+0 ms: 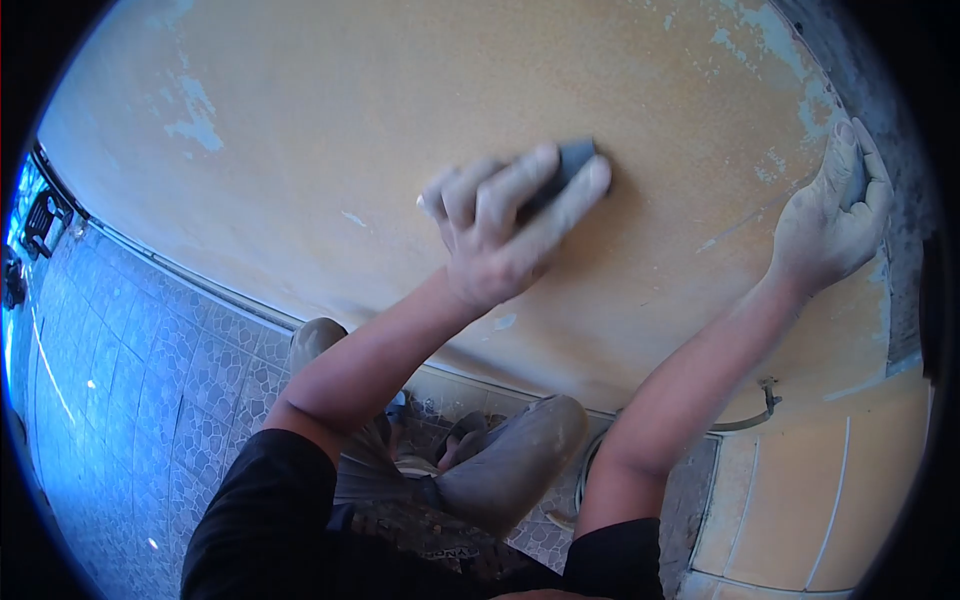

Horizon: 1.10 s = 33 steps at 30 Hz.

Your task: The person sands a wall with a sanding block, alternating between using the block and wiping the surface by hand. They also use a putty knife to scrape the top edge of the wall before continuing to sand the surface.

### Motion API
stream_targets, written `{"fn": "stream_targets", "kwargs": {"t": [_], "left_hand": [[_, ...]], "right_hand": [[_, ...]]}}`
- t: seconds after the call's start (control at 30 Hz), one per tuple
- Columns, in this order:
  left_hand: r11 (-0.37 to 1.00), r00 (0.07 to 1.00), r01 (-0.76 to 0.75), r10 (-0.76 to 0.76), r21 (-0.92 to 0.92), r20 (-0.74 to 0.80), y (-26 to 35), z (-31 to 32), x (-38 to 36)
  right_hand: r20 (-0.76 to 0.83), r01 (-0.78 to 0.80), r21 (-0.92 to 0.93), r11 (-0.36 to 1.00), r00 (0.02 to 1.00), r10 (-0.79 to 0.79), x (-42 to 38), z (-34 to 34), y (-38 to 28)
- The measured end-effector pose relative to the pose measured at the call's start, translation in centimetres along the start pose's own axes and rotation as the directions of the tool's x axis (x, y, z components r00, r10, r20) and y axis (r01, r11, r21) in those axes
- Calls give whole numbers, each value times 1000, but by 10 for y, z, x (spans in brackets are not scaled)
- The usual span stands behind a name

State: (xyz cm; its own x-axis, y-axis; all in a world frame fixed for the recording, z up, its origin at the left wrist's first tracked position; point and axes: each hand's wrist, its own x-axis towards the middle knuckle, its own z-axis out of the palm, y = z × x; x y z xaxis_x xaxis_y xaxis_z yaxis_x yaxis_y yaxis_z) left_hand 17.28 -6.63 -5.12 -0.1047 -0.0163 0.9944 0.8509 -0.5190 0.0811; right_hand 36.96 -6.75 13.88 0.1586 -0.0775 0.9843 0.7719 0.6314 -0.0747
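Observation:
Pressed against a yellowish wall (330, 120) with pale worn patches, a dark grey block or folded sheet (575, 160) sits under the fingers of my left hand (495, 225), slightly blurred. My right hand (835, 215) is at the wall's right edge, fingers curled around a small bluish-grey piece (857, 185) that is partly hidden. Pale dust coats both hands.
A patterned tile floor (150, 370) runs along the wall's base at the left. A tap (770, 395) is low on the right, above yellow tiles (810, 500). My bent knees (530, 450) are close to the wall. Dark objects (45, 220) stand far left.

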Motion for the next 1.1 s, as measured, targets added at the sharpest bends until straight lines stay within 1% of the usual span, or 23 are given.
{"fn": "stream_targets", "kwargs": {"t": [0.07,0.1,0.17,0.2,0.3,0.33,0.4,0.43,0.5,0.53,0.57,0.6,0.63,0.67,0.7,0.73,0.77,0.87,0.93,0.97,1.03,1.07,1.1], "left_hand": [[973,973,-225,226,-43,44,0,0,-62],[954,941,-284,297,-97,161,-2,-10,-92],[902,835,-382,430,-201,343,-15,-30,-154],[873,768,-417,488,-253,416,-22,-38,-175],[880,739,-355,471,-317,481,-30,-44,-160],[928,838,-305,369,-214,403,-25,-39,-148],[990,966,-135,141,-44,214,-8,-16,-84],[999,979,-8,1,34,203,1,-12,-41],[992,992,129,-129,-5,1,5,4,26],[991,991,131,-131,-1,3,6,6,21],[998,999,49,-49,47,0,7,9,9],[995,999,-44,45,93,-5,7,13,-4],[987,988,-141,135,82,77,8,3,-29],[969,968,-242,238,54,77,2,-1,-61],[956,944,-293,288,11,161,-6,-11,-100],[954,925,-290,299,-73,237,-15,-23,-138],[956,905,-261,292,-138,310,-26,-34,-166],[961,898,-241,274,-138,345,-34,-41,-134],[985,981,-155,162,-71,109,-31,-12,-67],[996,986,-95,94,-2,139,-25,-14,-20],[997,995,-66,63,-37,-80,-21,6,55],[998,991,-44,37,-51,-129,-20,13,70],[997,992,-79,77,-13,-103,-19,12,67]], "right_hand": [[6,54,-94,994,999,-54,3,-2,6],[22,102,-178,979,995,-100,3,-4,7],[14,85,-161,983,996,-84,1,-2,1],[10,65,-141,988,998,-65,0,-3,-1],[34,87,-150,985,996,-83,2,-7,1],[62,53,-108,993,997,-46,0,-7,2],[68,26,-66,998,997,-21,0,-7,3],[69,2,-24,1000,998,0,-1,-7,3],[83,-63,8,998,995,62,-1,-7,-9],[93,-127,37,991,988,123,-2,-7,-13],[94,-128,41,991,988,124,-2,-8,-11],[101,-86,25,996,991,83,-1,-9,-7],[104,-44,6,999,994,43,0,-11,-4],[92,-49,7,999,995,48,-1,-11,-4],[95,8,-108,994,995,2,-2,-11,-4],[105,64,-221,973,994,-41,-2,-10,-6],[93,59,-220,974,995,-40,-4,-8,-11],[73,-34,-161,986,996,46,-3,-7,-15],[151,147,-170,975,981,-121,-3,-13,-1],[163,146,-165,976,979,-119,-3,-13,1],[108,44,-33,998,993,-40,-1,-11,3],[110,44,-29,999,993,-41,-1,-10,2],[104,22,-10,1000,994,-21,-2,-11,0]]}}
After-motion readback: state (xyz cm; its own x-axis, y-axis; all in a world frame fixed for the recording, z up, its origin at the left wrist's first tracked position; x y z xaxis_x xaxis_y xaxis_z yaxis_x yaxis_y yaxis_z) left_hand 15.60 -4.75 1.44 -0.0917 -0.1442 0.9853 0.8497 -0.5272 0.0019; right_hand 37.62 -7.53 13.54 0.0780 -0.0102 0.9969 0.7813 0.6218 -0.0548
